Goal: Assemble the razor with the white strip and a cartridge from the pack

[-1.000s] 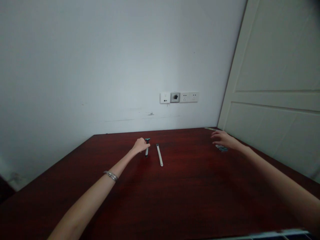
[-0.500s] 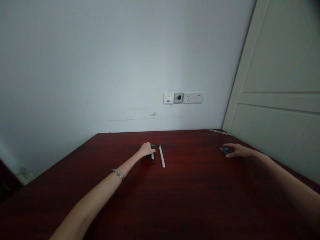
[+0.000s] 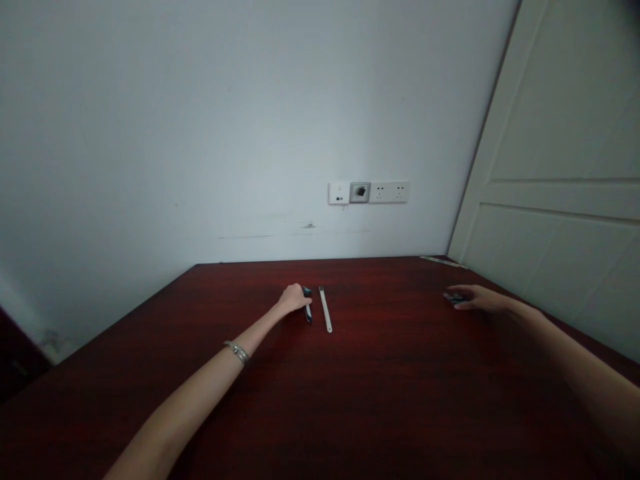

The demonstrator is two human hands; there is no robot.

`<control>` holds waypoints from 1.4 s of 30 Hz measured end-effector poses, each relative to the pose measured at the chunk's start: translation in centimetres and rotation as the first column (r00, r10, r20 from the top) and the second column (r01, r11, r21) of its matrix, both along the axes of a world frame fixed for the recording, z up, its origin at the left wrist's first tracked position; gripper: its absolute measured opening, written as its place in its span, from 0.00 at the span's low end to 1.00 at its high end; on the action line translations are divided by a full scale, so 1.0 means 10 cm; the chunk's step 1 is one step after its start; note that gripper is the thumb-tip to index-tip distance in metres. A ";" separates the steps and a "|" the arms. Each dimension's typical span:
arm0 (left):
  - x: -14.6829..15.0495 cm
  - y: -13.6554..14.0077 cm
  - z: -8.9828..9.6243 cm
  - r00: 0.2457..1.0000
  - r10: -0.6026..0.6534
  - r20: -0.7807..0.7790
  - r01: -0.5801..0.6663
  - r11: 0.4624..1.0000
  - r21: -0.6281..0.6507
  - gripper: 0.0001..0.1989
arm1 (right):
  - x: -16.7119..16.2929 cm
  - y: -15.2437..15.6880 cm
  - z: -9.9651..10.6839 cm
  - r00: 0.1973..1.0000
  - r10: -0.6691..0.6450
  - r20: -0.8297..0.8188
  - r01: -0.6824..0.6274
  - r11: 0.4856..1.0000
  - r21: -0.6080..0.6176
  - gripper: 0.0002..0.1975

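My left hand is closed on a slim black-and-white stick with a dark crosswise head, razor-like in shape. Part of it is hidden behind the fingers. Just to its right a long, thin white stick lies on the table, dark at its far end and with a small hole at the near end. Far over on the right, my right hand grips a small, dark, patterned flat object between thumb and fingers, low over the tabletop. Its kind is too small to make out.
The dark red wooden table runs up to a white wall bearing a row of sockets. A pale panelled door borders the right side. A thin light strip lies at the far right corner.
The razor-like stick has turned slightly in my left hand, its near end shifting right. My right hand stays around the dark flat object, which is now tilted flatter. The view has shifted slightly.
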State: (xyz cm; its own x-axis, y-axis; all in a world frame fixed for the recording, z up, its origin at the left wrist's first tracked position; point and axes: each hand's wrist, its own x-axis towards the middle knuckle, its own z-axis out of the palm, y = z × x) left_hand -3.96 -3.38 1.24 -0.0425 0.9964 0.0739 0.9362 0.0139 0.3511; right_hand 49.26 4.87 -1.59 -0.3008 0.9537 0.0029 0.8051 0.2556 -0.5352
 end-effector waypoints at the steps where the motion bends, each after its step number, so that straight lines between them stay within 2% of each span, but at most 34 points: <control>1: 0.00 0.00 -0.01 1.000 0.006 0.008 -0.006 1.000 -0.001 0.10 | 0.00 -0.01 0.00 1.000 -0.003 0.001 0.003 1.000 -0.001 0.35; 6: 0.00 -0.01 -0.02 0.996 0.038 0.084 -0.037 0.999 -0.013 0.09 | 0.00 0.00 0.00 1.000 -0.010 -0.007 0.010 1.000 -0.011 0.34; 11: -0.05 0.01 -0.02 0.989 0.027 0.143 -0.030 0.999 0.018 0.13 | -0.01 -0.03 -0.02 0.999 -0.031 -0.023 0.031 1.000 0.000 0.34; 17: -0.28 0.11 -0.03 0.988 0.025 0.154 -0.033 0.998 0.051 0.21 | -0.20 -0.13 0.02 0.998 -0.064 0.009 0.063 0.992 0.114 0.34; 21: -0.38 0.15 -0.02 0.981 0.050 0.189 -0.064 0.996 0.069 0.21 | -0.65 -0.13 0.14 1.000 -0.005 -0.010 0.007 0.983 0.184 0.33; 26: -0.40 0.12 0.01 0.982 0.029 0.185 -0.041 0.997 0.059 0.18 | -1.54 -0.16 0.29 0.980 0.192 -0.048 -0.175 0.956 0.236 0.31; 32: -0.40 0.05 0.03 0.973 0.018 0.228 -0.028 0.999 0.041 0.17 | -2.49 -0.22 0.28 0.924 0.381 -0.029 -0.365 0.903 0.228 0.31; 37: -0.39 -0.01 0.03 0.965 0.010 0.263 -0.020 0.999 0.034 0.16 | -2.92 -0.22 0.24 0.896 0.442 0.025 -0.439 0.878 0.189 0.31; 42: -0.35 -0.01 0.00 0.965 0.005 0.261 -0.008 1.000 0.012 0.15 | -3.08 -0.19 0.16 0.880 0.472 0.058 -0.474 0.860 0.191 0.35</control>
